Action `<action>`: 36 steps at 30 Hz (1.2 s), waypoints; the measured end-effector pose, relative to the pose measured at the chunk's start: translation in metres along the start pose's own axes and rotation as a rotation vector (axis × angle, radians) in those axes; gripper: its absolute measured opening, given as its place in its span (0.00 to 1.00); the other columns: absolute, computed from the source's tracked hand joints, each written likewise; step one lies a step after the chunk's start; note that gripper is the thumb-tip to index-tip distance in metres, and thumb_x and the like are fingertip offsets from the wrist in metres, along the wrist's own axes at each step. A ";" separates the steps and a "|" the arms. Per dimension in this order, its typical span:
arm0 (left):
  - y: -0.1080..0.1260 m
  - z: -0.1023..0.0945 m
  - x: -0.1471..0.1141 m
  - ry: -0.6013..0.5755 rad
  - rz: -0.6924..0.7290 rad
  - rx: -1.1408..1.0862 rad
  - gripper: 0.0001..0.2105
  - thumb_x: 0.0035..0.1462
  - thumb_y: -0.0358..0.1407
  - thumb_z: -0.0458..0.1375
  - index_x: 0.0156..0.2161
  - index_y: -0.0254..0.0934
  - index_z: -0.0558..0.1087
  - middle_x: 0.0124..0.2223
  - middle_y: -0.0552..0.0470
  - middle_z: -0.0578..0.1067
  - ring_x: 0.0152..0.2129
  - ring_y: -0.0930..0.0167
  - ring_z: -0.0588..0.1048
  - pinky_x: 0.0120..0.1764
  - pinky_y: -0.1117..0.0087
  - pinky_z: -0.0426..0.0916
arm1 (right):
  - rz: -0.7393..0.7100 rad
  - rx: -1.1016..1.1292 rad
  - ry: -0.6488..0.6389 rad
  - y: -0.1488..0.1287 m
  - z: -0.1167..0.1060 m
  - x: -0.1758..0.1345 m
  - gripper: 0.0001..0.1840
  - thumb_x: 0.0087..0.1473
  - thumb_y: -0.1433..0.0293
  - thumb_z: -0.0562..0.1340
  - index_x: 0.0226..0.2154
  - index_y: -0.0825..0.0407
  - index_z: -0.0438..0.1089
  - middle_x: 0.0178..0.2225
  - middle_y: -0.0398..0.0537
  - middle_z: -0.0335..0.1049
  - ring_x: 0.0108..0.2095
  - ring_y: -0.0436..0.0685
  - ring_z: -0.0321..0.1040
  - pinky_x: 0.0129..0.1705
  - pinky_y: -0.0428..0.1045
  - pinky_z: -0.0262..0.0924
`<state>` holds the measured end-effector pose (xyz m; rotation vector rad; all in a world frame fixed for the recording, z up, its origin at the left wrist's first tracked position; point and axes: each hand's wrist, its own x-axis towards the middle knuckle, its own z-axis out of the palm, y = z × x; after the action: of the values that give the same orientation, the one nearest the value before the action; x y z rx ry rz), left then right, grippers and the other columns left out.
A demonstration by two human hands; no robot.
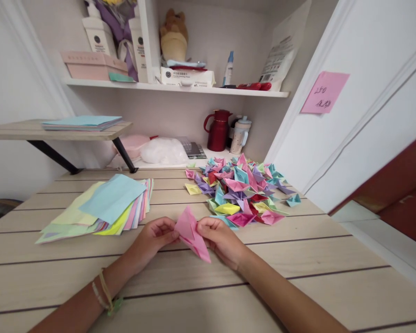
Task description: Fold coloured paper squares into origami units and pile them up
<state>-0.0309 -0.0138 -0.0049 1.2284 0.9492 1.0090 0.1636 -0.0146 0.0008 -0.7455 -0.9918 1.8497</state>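
Note:
Between my two hands, just above the slatted table, is a partly folded pink sheet of origami paper [191,233]. My left hand [157,236] pinches its left edge between thumb and fingers. On the opposite side, my right hand [219,238] grips the paper with its thumb on top and fingers curled. The paper is tilted, with one point up and another toward the lower right. Beyond my right hand lies a heap of folded paper boats [239,189] in many colours. A fanned stack of coloured paper sheets [113,199] rests beyond my left hand.
On the left, a raised wooden shelf [17,131] on black legs bears more blue paper [83,121]. At the back stand a dark red jug [219,131] and a light tumbler [241,135]. A pink note [325,92] sticks to the white panel at right.

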 end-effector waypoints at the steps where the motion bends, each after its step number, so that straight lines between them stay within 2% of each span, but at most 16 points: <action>1: 0.000 0.000 0.000 -0.003 0.001 -0.008 0.07 0.44 0.35 0.64 0.27 0.34 0.71 0.26 0.56 0.75 0.25 0.76 0.72 0.31 0.76 0.65 | 0.004 0.023 -0.013 0.000 0.000 0.000 0.13 0.38 0.64 0.70 0.22 0.56 0.71 0.19 0.41 0.69 0.20 0.45 0.63 0.24 0.42 0.56; 6: -0.002 -0.001 0.001 -0.024 0.005 -0.036 0.07 0.45 0.35 0.64 0.29 0.34 0.72 0.29 0.53 0.76 0.28 0.72 0.73 0.36 0.72 0.66 | -0.007 0.046 -0.033 -0.001 0.003 -0.002 0.13 0.40 0.63 0.69 0.23 0.56 0.72 0.22 0.42 0.70 0.21 0.45 0.63 0.24 0.41 0.54; 12: -0.001 -0.001 0.000 -0.005 0.005 -0.037 0.06 0.46 0.35 0.63 0.29 0.35 0.72 0.28 0.54 0.76 0.28 0.72 0.73 0.35 0.72 0.66 | -0.002 -0.024 -0.063 -0.002 0.005 -0.005 0.14 0.44 0.61 0.67 0.31 0.54 0.74 0.27 0.45 0.72 0.26 0.48 0.65 0.28 0.42 0.56; 20: -0.002 -0.003 -0.001 0.021 -0.019 -0.087 0.07 0.45 0.35 0.64 0.30 0.35 0.72 0.29 0.53 0.76 0.27 0.72 0.73 0.34 0.73 0.66 | -0.019 -0.047 -0.040 -0.002 0.006 -0.003 0.13 0.44 0.62 0.66 0.29 0.55 0.71 0.29 0.45 0.71 0.27 0.49 0.66 0.30 0.44 0.60; 25: -0.003 -0.003 0.001 0.056 -0.026 -0.085 0.09 0.44 0.35 0.64 0.32 0.34 0.72 0.28 0.53 0.76 0.25 0.74 0.73 0.31 0.74 0.66 | -0.112 -0.240 0.059 -0.003 0.006 -0.001 0.16 0.45 0.64 0.65 0.37 0.53 0.69 0.23 0.41 0.67 0.23 0.48 0.63 0.26 0.43 0.59; 28: 0.002 0.001 0.000 0.097 -0.025 -0.041 0.09 0.44 0.36 0.64 0.29 0.34 0.70 0.24 0.55 0.75 0.22 0.75 0.72 0.28 0.76 0.65 | -0.175 -0.396 0.092 -0.004 0.004 -0.002 0.19 0.44 0.70 0.63 0.42 0.52 0.66 0.22 0.39 0.66 0.20 0.47 0.61 0.24 0.43 0.57; 30: 0.005 0.005 -0.002 0.099 -0.035 -0.013 0.10 0.44 0.37 0.64 0.27 0.34 0.69 0.23 0.55 0.74 0.21 0.75 0.72 0.27 0.76 0.65 | -0.167 -0.504 0.083 -0.004 0.002 -0.002 0.19 0.45 0.72 0.61 0.43 0.52 0.66 0.20 0.38 0.65 0.18 0.46 0.58 0.21 0.42 0.54; 33: 0.008 0.009 -0.004 0.083 -0.084 -0.021 0.11 0.44 0.39 0.64 0.27 0.35 0.68 0.22 0.56 0.73 0.21 0.74 0.72 0.27 0.74 0.67 | -0.207 -0.679 0.040 -0.004 0.000 -0.003 0.13 0.45 0.74 0.58 0.37 0.53 0.68 0.18 0.37 0.62 0.16 0.46 0.54 0.19 0.42 0.48; 36: 0.009 0.010 -0.005 0.073 -0.109 -0.068 0.11 0.45 0.40 0.63 0.29 0.35 0.69 0.23 0.56 0.73 0.21 0.74 0.73 0.28 0.73 0.68 | -0.363 -0.870 0.053 -0.003 -0.001 -0.005 0.05 0.45 0.74 0.57 0.24 0.53 0.68 0.16 0.37 0.57 0.17 0.46 0.52 0.20 0.42 0.46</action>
<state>-0.0233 -0.0205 0.0055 1.0786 1.0195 0.9969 0.1673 -0.0177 0.0033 -1.0122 -1.7882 1.0375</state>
